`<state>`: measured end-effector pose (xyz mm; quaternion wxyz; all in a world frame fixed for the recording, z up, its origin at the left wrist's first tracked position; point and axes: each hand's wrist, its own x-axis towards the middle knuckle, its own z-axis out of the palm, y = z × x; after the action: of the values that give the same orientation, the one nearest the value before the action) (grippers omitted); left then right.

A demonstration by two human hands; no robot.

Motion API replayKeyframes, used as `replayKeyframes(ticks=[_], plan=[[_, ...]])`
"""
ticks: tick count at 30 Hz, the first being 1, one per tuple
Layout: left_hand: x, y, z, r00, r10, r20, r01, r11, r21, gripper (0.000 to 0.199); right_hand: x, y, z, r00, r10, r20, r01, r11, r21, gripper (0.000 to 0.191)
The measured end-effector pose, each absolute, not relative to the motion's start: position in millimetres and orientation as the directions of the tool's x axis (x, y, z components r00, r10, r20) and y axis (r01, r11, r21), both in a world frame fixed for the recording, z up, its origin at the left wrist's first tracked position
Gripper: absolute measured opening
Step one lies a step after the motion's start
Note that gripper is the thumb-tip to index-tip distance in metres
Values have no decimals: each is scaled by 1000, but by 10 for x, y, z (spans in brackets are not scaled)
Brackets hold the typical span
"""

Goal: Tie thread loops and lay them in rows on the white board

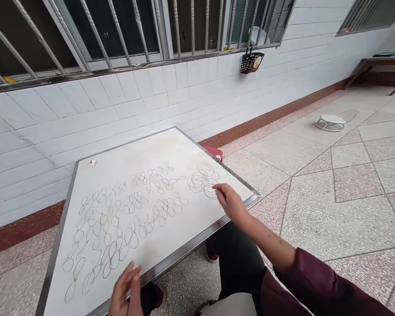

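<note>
Thin dark loops, many twisted into figure-eights, lie in rows across a white table with a metal edge. A tangled pile of round loops lies near the table's right side. My right hand is at the right edge of that pile, its thumb and fingertips pinched together; what they hold, if anything, is too small to make out. Over the near edge of the table is my left hand, below the rows, with thumb and forefinger apart and nothing visible between them.
A small white and red object sits at the table's far left corner. A red stool stands behind the right edge. A black basket hangs from the barred window. A low white seat is on the floor at right.
</note>
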<state>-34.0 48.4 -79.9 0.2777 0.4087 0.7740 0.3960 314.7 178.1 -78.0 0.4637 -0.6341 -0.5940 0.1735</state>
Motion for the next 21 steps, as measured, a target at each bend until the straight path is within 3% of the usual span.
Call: replayKeyframes(ticks=[2,4,6,11,21], plan=[[-51,618,-497,-311,925,-217,186,284,941,54,2805,1591,-704,92,868,487,574,353,-739,20],[197,739,-314,-120,967,-224,27,229,973,54,2521,1422,-642,2,858,513,542,430,-722,21],[352,792,-264,-54,962,-270,-127,261,957,54,2325,1291,-598,-65,852,519,516,474,-713,24],[369,634,-385,-33,938,-345,-371,309,876,44,2149,1125,-587,-199,834,514,426,546,-721,27],[264,427,-315,-68,914,-399,-484,320,814,34,2045,1041,-567,-292,834,468,236,537,-810,18]])
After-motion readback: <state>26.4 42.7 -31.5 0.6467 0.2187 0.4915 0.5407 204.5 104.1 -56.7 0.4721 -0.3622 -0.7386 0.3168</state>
